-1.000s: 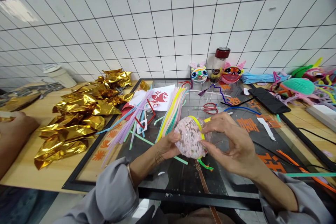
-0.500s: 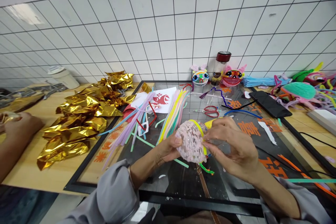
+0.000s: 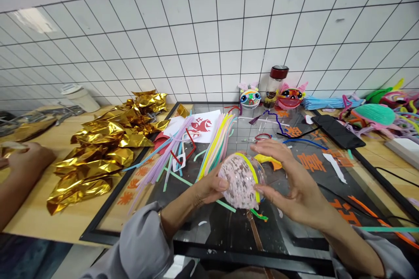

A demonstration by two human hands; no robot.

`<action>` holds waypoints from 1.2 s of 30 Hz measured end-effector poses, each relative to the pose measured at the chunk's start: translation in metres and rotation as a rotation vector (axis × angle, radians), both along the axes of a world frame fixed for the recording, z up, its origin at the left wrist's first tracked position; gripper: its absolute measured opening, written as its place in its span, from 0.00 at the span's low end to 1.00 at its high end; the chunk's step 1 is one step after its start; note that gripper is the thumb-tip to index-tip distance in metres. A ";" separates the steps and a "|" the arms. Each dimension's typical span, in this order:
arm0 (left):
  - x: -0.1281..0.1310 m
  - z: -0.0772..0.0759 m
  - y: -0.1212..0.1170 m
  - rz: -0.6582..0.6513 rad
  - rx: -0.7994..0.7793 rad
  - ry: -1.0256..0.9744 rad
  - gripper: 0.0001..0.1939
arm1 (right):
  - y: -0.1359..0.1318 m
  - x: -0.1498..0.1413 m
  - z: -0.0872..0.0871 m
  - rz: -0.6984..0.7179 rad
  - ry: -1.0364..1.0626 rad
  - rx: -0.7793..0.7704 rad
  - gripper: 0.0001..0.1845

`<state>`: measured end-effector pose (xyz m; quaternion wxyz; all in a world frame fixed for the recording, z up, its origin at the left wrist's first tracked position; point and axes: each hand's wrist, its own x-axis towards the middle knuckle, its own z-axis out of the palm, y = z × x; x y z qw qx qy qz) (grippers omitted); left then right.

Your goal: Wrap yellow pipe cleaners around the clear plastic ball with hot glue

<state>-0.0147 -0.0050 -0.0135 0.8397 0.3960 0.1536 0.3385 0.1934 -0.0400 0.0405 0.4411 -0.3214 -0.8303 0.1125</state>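
Observation:
My left hand (image 3: 212,188) is closed on the left side of a clear plastic ball (image 3: 236,185), whose near half is coated with patchy pale pink. A yellow fuzzy strip (image 3: 252,169) curves over the ball along the edge of the pink. At the ball's right side, my right hand (image 3: 296,185) is open, fingers spread wide, with the thumb tip at the strip's lower part. Green pipe cleaner (image 3: 260,216) shows just beneath the ball. Behind my right hand lie red-handled scissors (image 3: 262,136), partly covered, and a yellow piece (image 3: 269,160).
Bundled pipe cleaners (image 3: 214,146) and a paper with a red print (image 3: 207,125) lie left of centre. Gold foil (image 3: 108,139) spreads farther left, near another person's hand (image 3: 31,159). Decorated balls (image 3: 250,97), a bottle (image 3: 274,87) and a phone (image 3: 338,131) are toward the back.
My right hand's fingers have spread from a pinch at the yellow strip and lifted off its upper part. The ball has turned slightly, showing more of its clear right side.

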 end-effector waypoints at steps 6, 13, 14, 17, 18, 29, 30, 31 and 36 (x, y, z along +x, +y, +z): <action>0.002 0.005 -0.002 -0.002 0.004 -0.017 0.49 | -0.001 0.002 0.000 -0.013 -0.021 -0.043 0.35; -0.001 0.003 -0.004 -0.018 -0.033 0.008 0.51 | -0.001 0.002 0.002 -0.004 -0.086 -0.068 0.36; -0.001 0.002 -0.004 -0.017 -0.037 0.016 0.51 | -0.001 0.002 0.003 -0.003 -0.095 -0.068 0.35; -0.002 0.001 -0.004 -0.016 -0.037 0.042 0.49 | -0.002 0.002 0.005 0.001 -0.105 -0.061 0.32; -0.003 0.000 -0.004 -0.016 -0.035 0.046 0.48 | -0.002 0.001 0.006 -0.001 -0.105 -0.056 0.31; -0.002 0.000 -0.003 -0.030 -0.011 0.042 0.48 | -0.002 0.000 0.008 -0.022 -0.100 -0.001 0.25; -0.002 0.000 -0.003 -0.023 -0.009 0.037 0.49 | -0.002 0.000 0.008 -0.018 -0.097 0.010 0.24; -0.002 0.000 -0.002 -0.016 -0.006 0.031 0.50 | -0.002 0.000 0.008 -0.015 -0.090 0.025 0.24; 0.000 0.002 -0.003 -0.011 -0.006 0.015 0.52 | -0.001 0.000 0.008 -0.019 -0.071 0.109 0.18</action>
